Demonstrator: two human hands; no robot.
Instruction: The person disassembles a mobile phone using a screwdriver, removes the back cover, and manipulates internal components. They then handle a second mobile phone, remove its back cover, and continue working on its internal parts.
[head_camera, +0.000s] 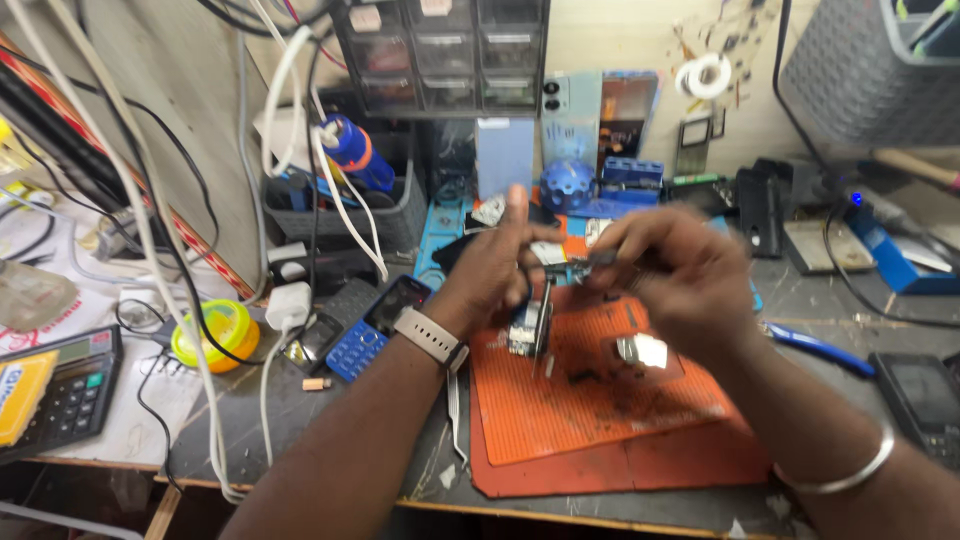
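- The left hand (497, 262), with a pale watch band on its wrist, is pinching one end of a small, thin, silvery metal part (556, 254).
- The right hand (668, 272), with a shiny metal bangle on its wrist, is gripping the other end of that part with its fingertips.
- The part is hanging in the air over the ribbed orange rubber mat (590, 400); it is blurry.
- A blue keypad phone (378, 315) is lying near the left wrist.
- Metal tweezers (457, 418) are lying just beside the mat.
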